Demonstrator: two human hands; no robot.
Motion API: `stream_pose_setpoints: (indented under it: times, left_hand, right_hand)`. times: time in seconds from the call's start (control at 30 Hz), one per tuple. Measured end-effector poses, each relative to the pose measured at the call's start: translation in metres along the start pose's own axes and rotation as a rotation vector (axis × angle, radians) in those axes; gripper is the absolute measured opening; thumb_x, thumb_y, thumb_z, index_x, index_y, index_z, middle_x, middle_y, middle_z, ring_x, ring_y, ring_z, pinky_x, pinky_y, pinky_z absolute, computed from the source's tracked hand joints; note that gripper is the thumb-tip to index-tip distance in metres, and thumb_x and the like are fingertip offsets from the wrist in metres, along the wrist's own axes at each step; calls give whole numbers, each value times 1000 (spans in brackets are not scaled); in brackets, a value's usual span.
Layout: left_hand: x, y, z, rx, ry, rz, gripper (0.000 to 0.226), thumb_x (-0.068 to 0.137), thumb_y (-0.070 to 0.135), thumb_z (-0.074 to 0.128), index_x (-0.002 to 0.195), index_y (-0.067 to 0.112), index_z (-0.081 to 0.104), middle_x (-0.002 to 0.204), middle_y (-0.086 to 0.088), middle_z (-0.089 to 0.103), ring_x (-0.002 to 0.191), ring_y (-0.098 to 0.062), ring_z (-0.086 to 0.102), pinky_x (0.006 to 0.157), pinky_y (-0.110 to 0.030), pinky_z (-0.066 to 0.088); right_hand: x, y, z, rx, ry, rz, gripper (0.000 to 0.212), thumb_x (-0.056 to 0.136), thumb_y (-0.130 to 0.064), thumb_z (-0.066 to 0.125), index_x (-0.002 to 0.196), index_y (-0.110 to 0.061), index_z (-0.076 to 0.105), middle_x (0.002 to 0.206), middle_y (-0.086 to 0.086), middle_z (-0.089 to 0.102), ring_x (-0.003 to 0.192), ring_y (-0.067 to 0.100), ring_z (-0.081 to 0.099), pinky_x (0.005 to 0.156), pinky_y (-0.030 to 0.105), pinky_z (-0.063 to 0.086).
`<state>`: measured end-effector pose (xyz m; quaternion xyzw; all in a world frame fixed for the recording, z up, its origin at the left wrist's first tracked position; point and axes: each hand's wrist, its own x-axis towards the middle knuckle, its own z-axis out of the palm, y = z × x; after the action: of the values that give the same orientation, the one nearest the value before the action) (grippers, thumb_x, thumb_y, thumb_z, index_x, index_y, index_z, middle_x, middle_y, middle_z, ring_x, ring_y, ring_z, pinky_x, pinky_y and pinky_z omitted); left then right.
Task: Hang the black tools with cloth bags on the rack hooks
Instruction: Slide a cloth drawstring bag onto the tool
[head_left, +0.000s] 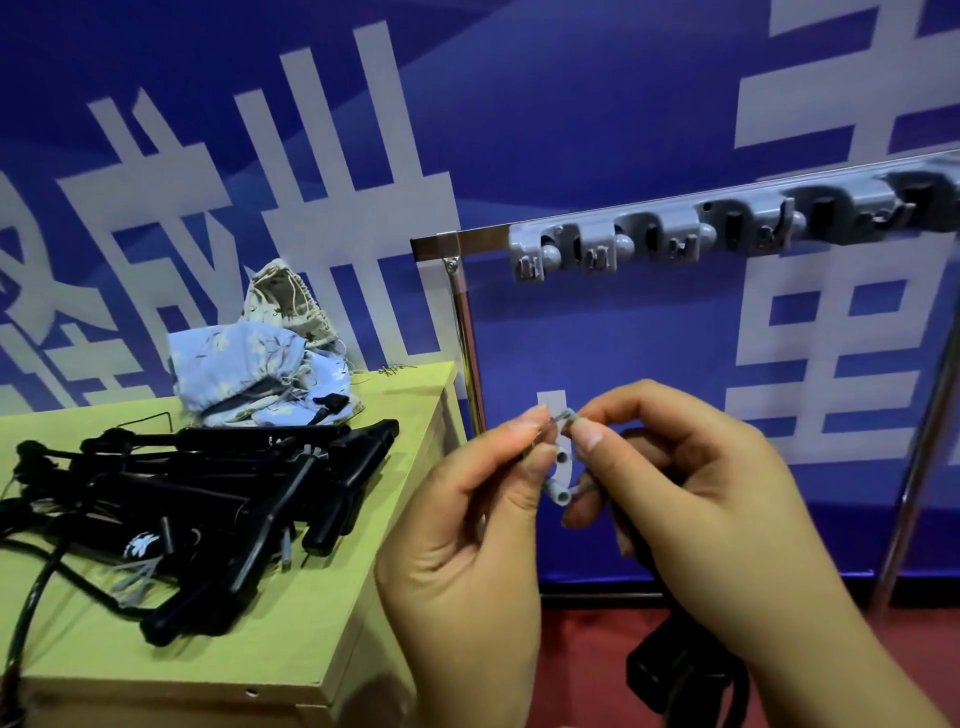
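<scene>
**Both hands on a small grey loop, tools piled on the table**

We face a blue wall (571, 130) with large white lettering, above a red floor (582, 670). At the left stands a yellow-green table (291, 623). On it lies a heap of black tools (208, 499) with trailing cords, and behind them, near the table's far edge, a bundle of cloth bags (260, 364), pale blue and cream with printed patterns.

To the right a metal rack (462, 322) stands on the floor just beside the table. A grey strip of hooks (649, 239) runs along its top bar.

In front of the rack we hold up a small grey loop (563, 462). Our left hand (467, 545) pinches its upper end with thumb and forefinger pressed together. Our right hand (701, 499) pinches the same end from the other side, its fingers curled closed. A black tool (675, 670) hangs below the right hand; we cannot tell how it joins the loop.
</scene>
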<state>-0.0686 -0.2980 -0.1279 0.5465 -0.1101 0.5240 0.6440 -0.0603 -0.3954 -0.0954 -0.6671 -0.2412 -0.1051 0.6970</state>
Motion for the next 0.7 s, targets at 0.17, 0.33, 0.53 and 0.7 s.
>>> stream_pose_setpoints:
  times: [0.17,0.33,0.53,0.7]
  left_hand:
    - [2,-4,-6,206,-103,170,17,80,16,70,96,22,73,97,12,73,89,-10,70,78,-19,52]
    - [12,0,-12,142,-261,74,21,80,21,67,100,22,71,106,11,71,100,-6,67,83,-15,50]
    - [20,-2,-17,-149,-296,-257,28,64,36,73,91,30,76,93,1,75,89,-12,70,76,-17,52]
    - [23,-5,-18,-151,-290,-275,27,61,31,71,87,27,77,85,3,75,80,-8,70,69,-15,52]
  right_hand:
    - [-1,1,0,-101,-19,-67,14,85,-17,60,73,-20,64,54,3,65,40,4,54,44,6,34]
    - [0,3,-1,-117,3,-130,13,85,-16,62,73,-20,65,58,0,65,43,4,56,46,6,36]
    - [3,7,-4,-155,-64,-213,11,87,-22,60,77,-24,63,64,-6,67,53,2,61,50,5,38]
    - [2,13,-2,-258,-119,-302,8,87,-22,55,82,-24,62,66,-8,64,55,2,58,52,4,36]
